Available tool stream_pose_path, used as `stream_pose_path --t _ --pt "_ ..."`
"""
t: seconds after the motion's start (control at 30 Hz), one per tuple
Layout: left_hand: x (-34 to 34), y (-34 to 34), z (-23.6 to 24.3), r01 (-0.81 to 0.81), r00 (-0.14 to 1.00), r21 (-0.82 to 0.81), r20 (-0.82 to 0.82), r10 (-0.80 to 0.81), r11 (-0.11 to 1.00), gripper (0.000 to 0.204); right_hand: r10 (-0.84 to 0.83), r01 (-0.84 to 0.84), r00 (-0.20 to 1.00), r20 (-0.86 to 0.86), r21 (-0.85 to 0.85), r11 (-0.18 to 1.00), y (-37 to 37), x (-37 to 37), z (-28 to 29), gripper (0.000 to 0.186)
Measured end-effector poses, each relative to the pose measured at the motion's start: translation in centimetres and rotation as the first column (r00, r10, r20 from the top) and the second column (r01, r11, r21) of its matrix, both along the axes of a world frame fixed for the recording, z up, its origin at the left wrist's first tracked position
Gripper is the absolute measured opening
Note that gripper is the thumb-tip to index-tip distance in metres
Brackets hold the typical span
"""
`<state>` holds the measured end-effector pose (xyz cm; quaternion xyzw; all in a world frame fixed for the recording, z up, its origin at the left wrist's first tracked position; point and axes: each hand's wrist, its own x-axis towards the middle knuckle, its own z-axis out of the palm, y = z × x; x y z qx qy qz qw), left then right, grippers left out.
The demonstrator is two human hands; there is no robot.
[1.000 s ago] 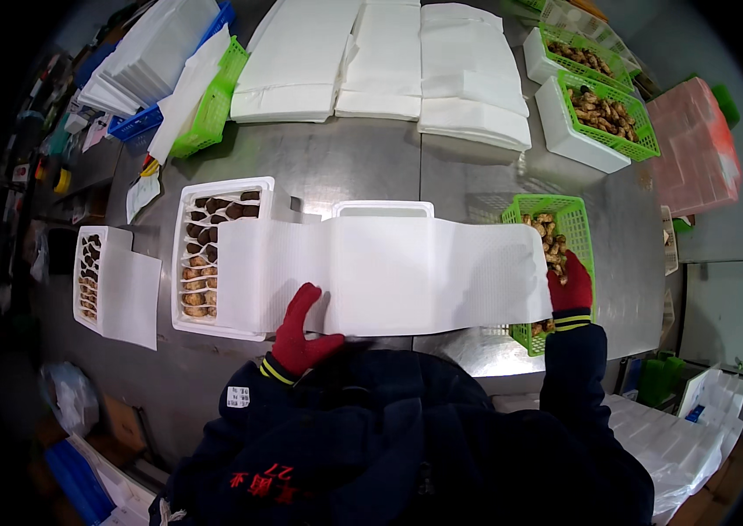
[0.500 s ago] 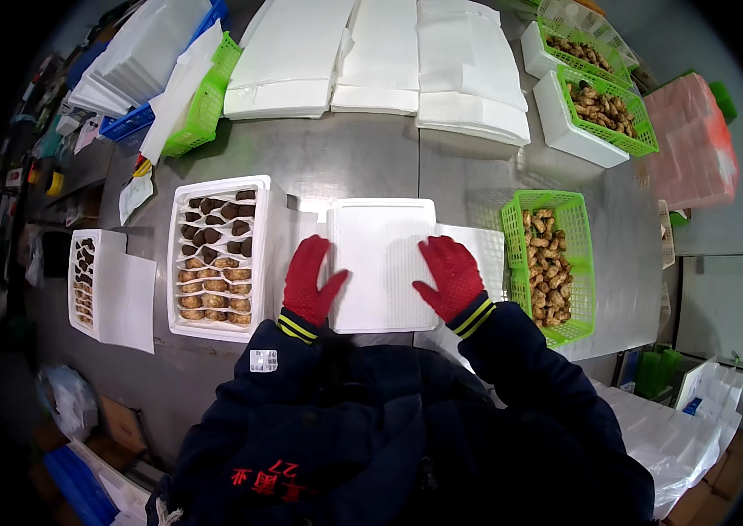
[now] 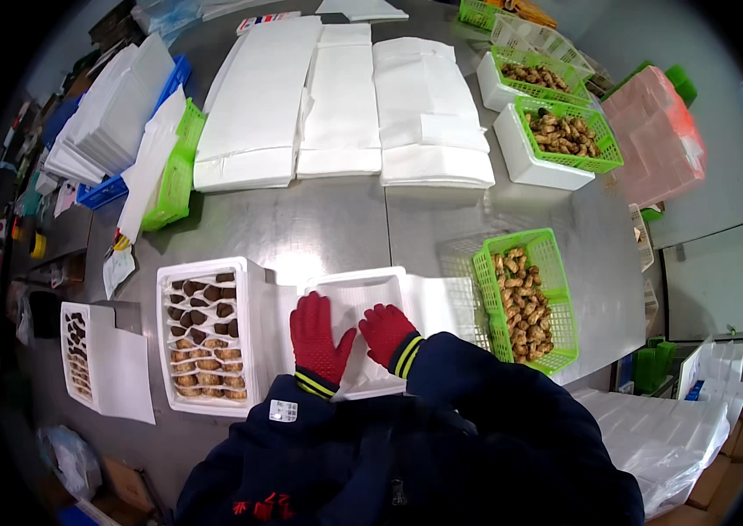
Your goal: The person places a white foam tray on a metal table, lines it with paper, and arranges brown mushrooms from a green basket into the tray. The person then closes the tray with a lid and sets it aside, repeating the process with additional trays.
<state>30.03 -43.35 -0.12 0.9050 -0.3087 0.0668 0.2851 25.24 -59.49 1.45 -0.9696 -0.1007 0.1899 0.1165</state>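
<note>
A white foam box (image 3: 356, 277) with a white lining in its hollow stands in front of me. My left hand (image 3: 317, 342), in a red knitted glove, lies flat over its left side with the fingers stretched forward. Over the middle of the same box is my right hand (image 3: 386, 335), also red-gloved, its fingers extended and slightly bent, its tips close to my left thumb. Neither hand holds anything. Left of them, a filled foam box (image 3: 253, 342) contains rows of dark and tan mushrooms (image 3: 205, 355) parted by white paper.
At right stands a green basket (image 3: 564, 307) of tan mushrooms. Stacks of white sheets (image 3: 258, 105) lie at the back. More green baskets (image 3: 599, 158) rest on foam boxes at far right. A smaller filled box (image 3: 100, 351) is at far left.
My right hand has moved left across the box, near my left hand. The lining, flat before, now sits sunk in the box. The whole view has shifted, showing more of the far table.
</note>
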Motion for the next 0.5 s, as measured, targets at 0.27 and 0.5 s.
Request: stream_pose_path --t 0.27,0.5 --pt "2.2 -0.3 -3.9 -0.287 0.811 -0.24 -0.576 0.102 0.927 0.077 -0.715 0.516 0.621 0.32 0.52 0.681 -19.5 12.7 -0.9 0.046" --pt "2.7 -0.5 -2.4 -0.294 0.813 -0.159 -0.56 0.159 0.943 0.071 -0.744 0.702 0.467 0.479 0.31 0.641 -35.0 23.3 -4.6 0.089"
